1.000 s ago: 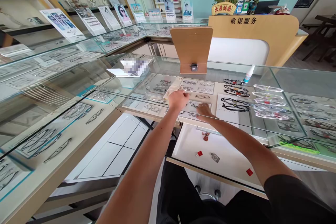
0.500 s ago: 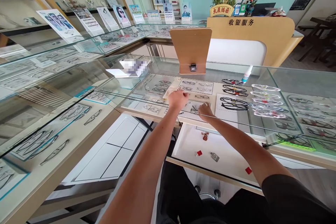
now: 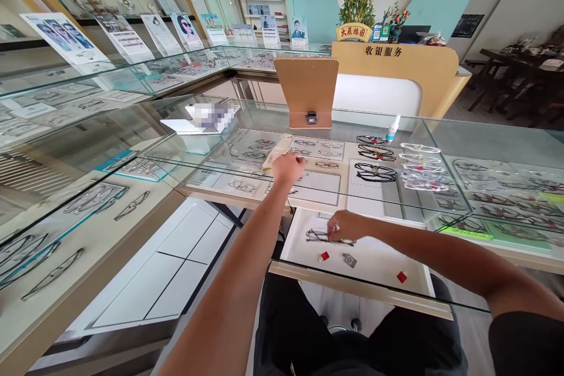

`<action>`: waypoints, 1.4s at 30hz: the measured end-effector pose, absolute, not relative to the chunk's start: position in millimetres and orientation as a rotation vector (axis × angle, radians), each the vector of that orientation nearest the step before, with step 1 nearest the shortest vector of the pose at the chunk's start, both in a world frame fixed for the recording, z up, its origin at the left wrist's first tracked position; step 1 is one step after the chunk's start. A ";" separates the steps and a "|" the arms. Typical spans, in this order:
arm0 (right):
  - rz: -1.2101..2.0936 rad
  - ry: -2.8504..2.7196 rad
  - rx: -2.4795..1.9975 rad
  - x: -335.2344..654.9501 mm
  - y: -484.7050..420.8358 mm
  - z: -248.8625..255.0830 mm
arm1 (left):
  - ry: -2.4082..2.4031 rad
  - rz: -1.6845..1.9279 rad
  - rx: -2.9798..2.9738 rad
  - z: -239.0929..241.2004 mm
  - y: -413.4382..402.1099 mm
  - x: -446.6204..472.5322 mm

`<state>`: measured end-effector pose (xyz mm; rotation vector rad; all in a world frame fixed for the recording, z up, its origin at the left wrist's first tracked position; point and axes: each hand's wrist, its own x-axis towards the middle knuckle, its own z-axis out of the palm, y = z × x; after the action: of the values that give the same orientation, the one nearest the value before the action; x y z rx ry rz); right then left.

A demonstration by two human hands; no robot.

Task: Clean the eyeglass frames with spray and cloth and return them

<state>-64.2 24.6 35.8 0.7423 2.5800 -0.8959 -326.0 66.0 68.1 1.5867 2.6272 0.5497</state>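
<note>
My left hand (image 3: 288,168) is closed, its fingers curled on a beige cloth (image 3: 274,154) that lies on the glass counter top (image 3: 259,111). Over the drawer (image 3: 294,249), my right hand (image 3: 348,226) pinches a pair of dark-framed eyeglasses (image 3: 318,236). The frame stretches out to both sides of the fingers. Below it in the drawer lie a grey tag (image 3: 349,260) and two small red pieces, one a red square (image 3: 402,277) at the right.
On the counter stand a wooden mirror stand (image 3: 306,91), a white bottle (image 3: 393,128) and a white laptop-like object (image 3: 180,126). Rows of black eyeglasses (image 3: 376,173) and clear-framed eyeglasses (image 3: 420,167) sit to the right. The drawer's front edge (image 3: 352,291) is above my lap.
My right hand has come back from the counter and down over the drawer, carrying the eyeglasses. My left hand stays on the cloth. The view has shifted slightly.
</note>
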 end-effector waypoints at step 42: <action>-0.256 2.986 0.833 -120.6 18.9 122.2 | 2.803 0.551 1.421 64.3 64.6 -325.8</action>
<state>-120.6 18.9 122.2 0.8334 2.9860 -0.2558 -325.8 64.6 64.3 1.4214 2.8032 0.5514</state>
